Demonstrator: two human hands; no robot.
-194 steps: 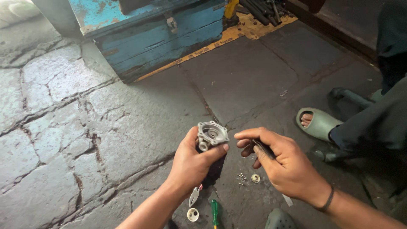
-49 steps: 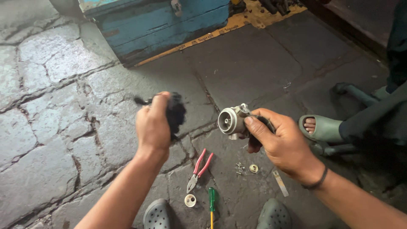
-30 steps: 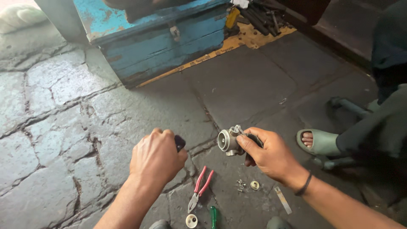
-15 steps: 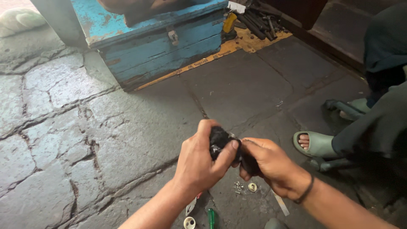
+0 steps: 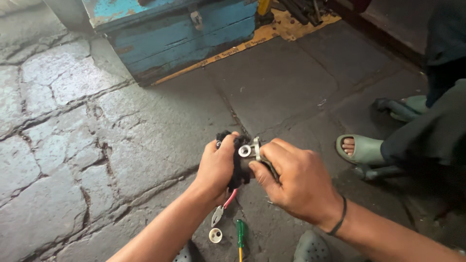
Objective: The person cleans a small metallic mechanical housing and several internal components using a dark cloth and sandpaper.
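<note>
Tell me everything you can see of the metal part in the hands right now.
The metal part is a small, light grey housing that looks like cast metal with a dull finish. A round boss with a dark centre hole faces the camera, and a flat flange shows beside it. It is held above the stone floor. The right hand grips it from the right, fingers wrapped over its body and hiding most of it. The left hand presses a black cloth against its left side.

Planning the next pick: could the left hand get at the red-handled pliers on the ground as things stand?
Probably not at once. The left hand is full of black rag pressed to the metal part. The pliers lie just beneath its wrist, nothing covering them.
</note>
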